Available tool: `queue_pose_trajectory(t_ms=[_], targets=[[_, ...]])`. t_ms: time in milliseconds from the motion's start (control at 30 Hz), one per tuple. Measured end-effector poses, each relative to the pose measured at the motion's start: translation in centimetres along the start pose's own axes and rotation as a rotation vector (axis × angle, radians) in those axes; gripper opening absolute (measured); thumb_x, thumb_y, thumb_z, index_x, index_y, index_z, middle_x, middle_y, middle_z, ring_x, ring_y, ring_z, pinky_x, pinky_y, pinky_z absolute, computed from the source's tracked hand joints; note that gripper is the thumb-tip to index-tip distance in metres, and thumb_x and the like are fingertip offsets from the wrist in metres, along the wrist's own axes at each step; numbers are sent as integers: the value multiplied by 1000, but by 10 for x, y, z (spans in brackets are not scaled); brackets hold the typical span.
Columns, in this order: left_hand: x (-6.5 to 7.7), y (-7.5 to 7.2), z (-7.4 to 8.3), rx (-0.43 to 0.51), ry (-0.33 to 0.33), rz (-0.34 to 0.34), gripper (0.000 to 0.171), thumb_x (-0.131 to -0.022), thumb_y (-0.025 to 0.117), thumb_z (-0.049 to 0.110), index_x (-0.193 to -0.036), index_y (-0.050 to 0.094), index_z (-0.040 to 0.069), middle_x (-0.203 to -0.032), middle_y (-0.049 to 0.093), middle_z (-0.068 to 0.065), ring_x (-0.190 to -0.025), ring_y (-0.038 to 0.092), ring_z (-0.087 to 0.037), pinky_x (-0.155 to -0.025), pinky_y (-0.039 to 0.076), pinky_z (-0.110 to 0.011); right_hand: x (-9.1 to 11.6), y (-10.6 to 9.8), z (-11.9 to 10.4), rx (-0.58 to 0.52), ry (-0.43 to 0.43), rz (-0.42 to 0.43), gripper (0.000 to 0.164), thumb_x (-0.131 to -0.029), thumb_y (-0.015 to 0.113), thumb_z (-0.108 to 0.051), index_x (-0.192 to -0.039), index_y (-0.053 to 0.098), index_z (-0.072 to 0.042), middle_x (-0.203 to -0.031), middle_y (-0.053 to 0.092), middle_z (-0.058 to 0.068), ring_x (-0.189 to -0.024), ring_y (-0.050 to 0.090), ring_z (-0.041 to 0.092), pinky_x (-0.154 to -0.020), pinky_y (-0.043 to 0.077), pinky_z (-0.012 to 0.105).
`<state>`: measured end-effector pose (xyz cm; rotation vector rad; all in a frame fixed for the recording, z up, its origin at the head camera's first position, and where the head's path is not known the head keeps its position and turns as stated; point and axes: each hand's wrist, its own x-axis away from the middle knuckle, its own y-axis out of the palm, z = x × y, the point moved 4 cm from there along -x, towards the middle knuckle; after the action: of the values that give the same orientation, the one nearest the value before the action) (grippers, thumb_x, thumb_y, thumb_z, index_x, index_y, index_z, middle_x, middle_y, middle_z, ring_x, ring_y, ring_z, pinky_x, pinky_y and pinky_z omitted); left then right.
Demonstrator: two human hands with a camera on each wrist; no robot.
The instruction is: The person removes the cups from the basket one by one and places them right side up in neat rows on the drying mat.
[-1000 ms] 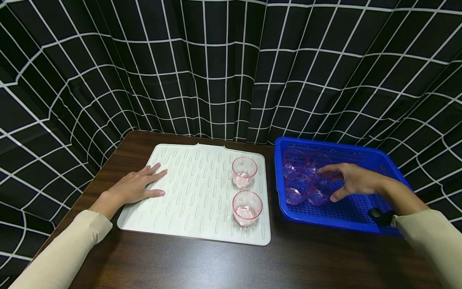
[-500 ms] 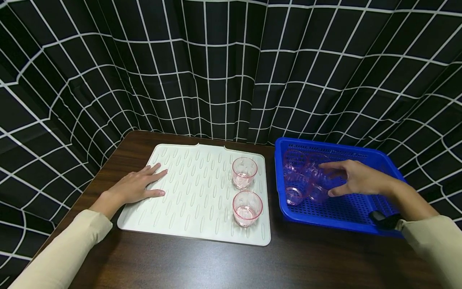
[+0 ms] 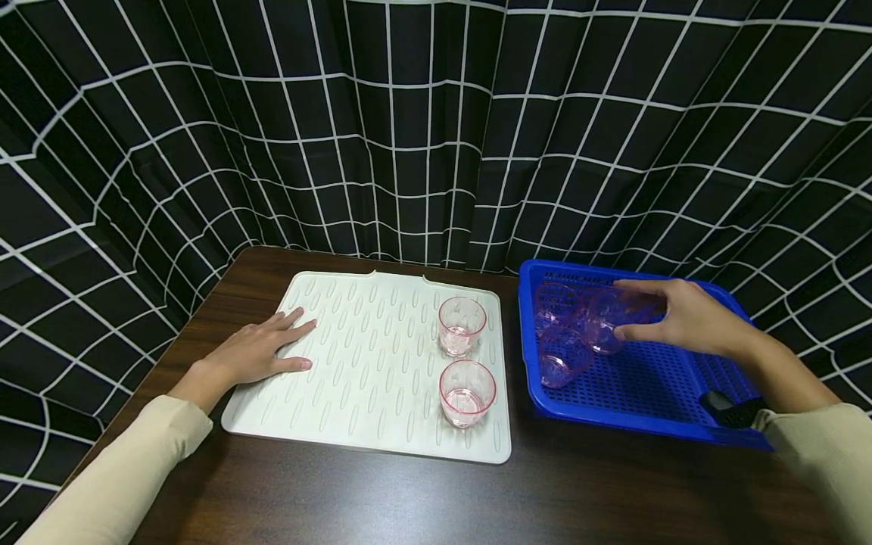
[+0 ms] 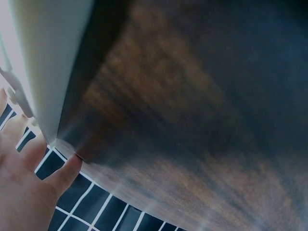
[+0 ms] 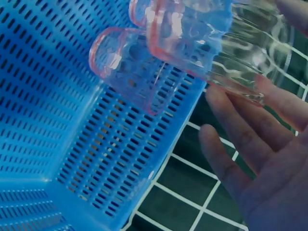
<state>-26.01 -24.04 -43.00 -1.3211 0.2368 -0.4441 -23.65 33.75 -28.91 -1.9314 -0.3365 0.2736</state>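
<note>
My left hand [image 3: 262, 350] rests with spread fingers on the left edge of a white drying mat [image 3: 368, 363]. Two clear pink-rimmed glasses, a back glass [image 3: 461, 325] and a front glass [image 3: 466, 392], stand upright on the mat's right side. Inside the blue basket [image 3: 654, 390], my right hand [image 3: 688, 314] holds a pink-tinted glass [image 3: 605, 322] between thumb and fingers. In the right wrist view, its fingers touch the held glass [image 5: 245, 53]. Left of it in the basket lie another glass [image 3: 555, 306] and a front-left glass [image 3: 564, 359]. Overlap hides whether a further glass lies behind.
The dark wooden table [image 3: 354, 499] runs along the front and between mat and basket. A black curtain with white grid lines [image 3: 422, 151] hangs behind and at both sides. The basket's raised rim [image 3: 524, 341] surrounds the glasses.
My right hand has closed on a glass at the basket's front and moved it back and slightly up. The left hand and the glasses on the mat have stayed put.
</note>
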Motion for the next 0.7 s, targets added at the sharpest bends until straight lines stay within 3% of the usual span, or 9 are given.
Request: queue_pose_trajectory(t_ms=[267, 467, 600, 700], targets=[[-1, 1, -1, -2, 1, -8, 85, -90, 52, 70, -154, 40, 16, -162, 24, -20, -144, 24, -49, -106, 24, -74, -5, -4, -10, -19, 47, 135, 78, -85, 80, -37, -143, 48, 3, -121, 63, 29, -104, 63, 45, -83, 52, 61], [0, 1, 0, 0, -2, -6, 83, -90, 54, 68, -154, 39, 17, -162, 24, -18, -145, 24, -48, -107, 23, -73, -10, -1, -24, -51, 79, 179, 80, -85, 78, -41, -146, 47, 1, -120, 64, 29, -104, 64, 45, -83, 53, 60], [0, 1, 0, 4, -3, -4, 82, -90, 55, 67, -154, 40, 17, -162, 25, -19, -145, 24, -48, -107, 23, -73, -13, -1, -35, -49, 48, 233, 77, -85, 79, -39, -144, 49, 0, -116, 66, 26, -97, 66, 39, -76, 57, 44], [0, 1, 1, 4, 0, -8, 83, -90, 54, 68, -154, 40, 17, -162, 25, -19, -145, 24, -48, -107, 23, -74, -15, 2, -46, -45, 8, 274, 75, -85, 79, -38, -143, 51, 0, -113, 67, 25, -94, 65, 36, -72, 54, 36]])
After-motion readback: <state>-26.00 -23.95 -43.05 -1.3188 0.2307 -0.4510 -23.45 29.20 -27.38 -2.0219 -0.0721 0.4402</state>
